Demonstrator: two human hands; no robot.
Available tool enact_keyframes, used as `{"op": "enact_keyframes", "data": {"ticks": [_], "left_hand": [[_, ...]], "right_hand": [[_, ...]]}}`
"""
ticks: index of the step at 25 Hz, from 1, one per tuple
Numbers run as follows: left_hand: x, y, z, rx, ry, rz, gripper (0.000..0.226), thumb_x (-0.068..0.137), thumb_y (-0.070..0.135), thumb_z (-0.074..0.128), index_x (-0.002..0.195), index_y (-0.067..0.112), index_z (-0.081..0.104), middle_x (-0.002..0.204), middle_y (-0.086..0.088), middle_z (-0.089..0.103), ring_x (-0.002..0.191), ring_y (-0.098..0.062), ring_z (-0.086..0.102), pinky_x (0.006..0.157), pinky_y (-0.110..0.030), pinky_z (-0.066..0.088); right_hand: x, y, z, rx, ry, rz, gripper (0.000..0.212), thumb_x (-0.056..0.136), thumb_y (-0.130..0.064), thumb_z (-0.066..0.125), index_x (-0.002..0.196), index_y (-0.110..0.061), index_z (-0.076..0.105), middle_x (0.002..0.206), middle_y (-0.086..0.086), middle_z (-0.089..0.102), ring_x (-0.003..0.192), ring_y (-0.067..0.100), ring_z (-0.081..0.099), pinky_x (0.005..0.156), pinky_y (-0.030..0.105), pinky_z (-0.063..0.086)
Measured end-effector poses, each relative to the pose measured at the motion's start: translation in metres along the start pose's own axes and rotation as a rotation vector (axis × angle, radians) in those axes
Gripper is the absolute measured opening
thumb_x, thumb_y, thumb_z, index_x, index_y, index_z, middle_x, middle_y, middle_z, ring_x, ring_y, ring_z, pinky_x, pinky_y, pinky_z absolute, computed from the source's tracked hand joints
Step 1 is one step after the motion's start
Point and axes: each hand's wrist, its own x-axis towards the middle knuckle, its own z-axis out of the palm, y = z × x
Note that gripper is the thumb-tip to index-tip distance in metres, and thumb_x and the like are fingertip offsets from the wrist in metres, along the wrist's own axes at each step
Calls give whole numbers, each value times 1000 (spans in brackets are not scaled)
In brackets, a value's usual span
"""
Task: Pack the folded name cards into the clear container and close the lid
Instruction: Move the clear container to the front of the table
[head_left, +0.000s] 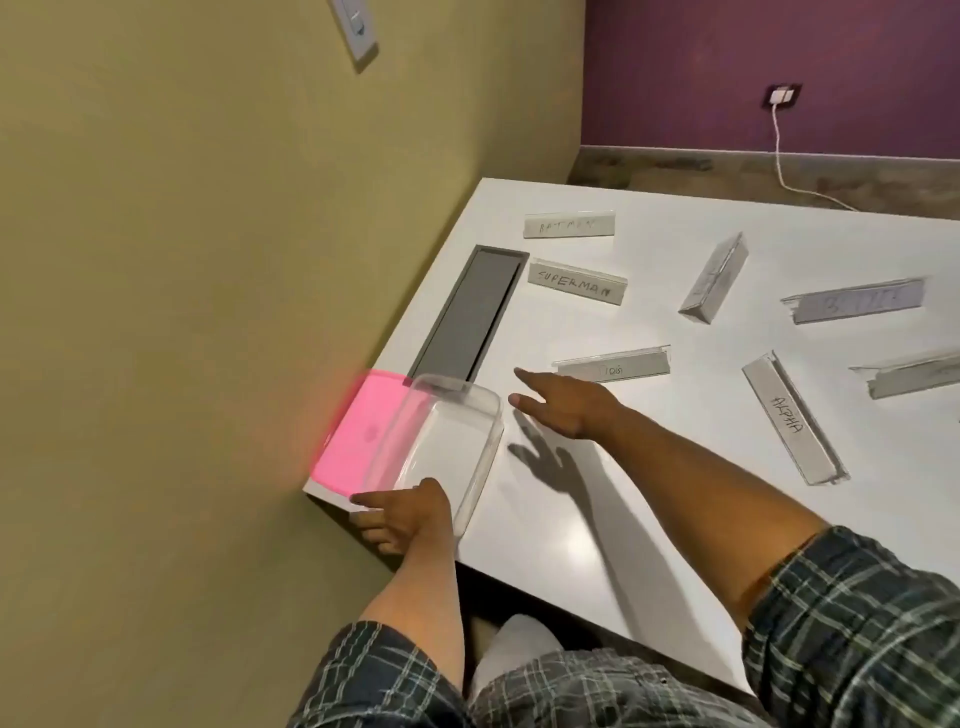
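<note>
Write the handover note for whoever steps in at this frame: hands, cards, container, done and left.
Left hand: resting at the clear container's near end, at the table's corner.
Right hand: open, empty, hovering beside the container, near the TIGG card.
Container empty; pink lid lies beside it.
Done: lid off.
Left: all seven name cards, including SUPERMAN, BATMAN and ALPHA, still scattered; pack, then close.

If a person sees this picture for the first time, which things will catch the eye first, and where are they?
The bright pink lid at the table's near left corner stands out most, with the empty clear container beside it and the left hand at its near end. Next come the folded name cards scattered over the white table, such as SUPERMAN and ALPHA. The right hand reaches, fingers spread, above the table near the container.
</note>
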Motion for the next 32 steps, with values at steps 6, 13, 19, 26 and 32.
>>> {"op": "enact_keyframes", "data": {"ticks": [6, 13, 19, 26, 32], "left_hand": [[19, -7, -1, -81, -164, -17, 91, 82, 9, 60, 156, 9, 7, 148, -22, 27, 129, -43, 33, 108, -51, 37], [37, -24, 7, -187, -119, 67, 75, 87, -2, 52, 154, 12, 21, 145, -26, 34, 122, -50, 48, 101, -54, 46], [21, -18, 11, -172, -130, 234, 69, 90, -5, 52, 154, 12, 32, 143, -23, 43, 124, -47, 51, 99, -54, 47], [-36, 18, 19, -107, -334, 600, 64, 90, -8, 49, 150, 14, 41, 133, -16, 56, 123, -35, 55, 102, -45, 45], [-98, 64, 54, 0, -607, 825, 62, 86, -2, 42, 144, 19, 50, 123, -9, 62, 120, -28, 57, 104, -36, 43]], "right_hand": [[44, -12, 9, 73, -170, 17, 68, 99, -63, 33, 157, -30, 19, 162, -3, 26, 149, 21, 26, 121, 43, 21], [52, -10, 17, 103, -176, 16, 62, 103, -55, 32, 156, -26, 25, 160, 4, 32, 147, 25, 30, 120, 41, 24], [37, 11, 12, 157, -126, 33, 59, 101, -48, 45, 151, -16, 40, 152, 7, 46, 140, 25, 41, 116, 39, 31], [-25, 93, -20, 365, -32, 233, 51, 96, -43, 53, 140, -19, 50, 62, 7, 73, 50, 18, 69, 74, 30, 57], [-116, 177, -44, 610, 112, 449, 26, 100, -29, 55, 113, -7, 61, 61, 27, 68, 40, 28, 58, 44, 25, 42]]}}
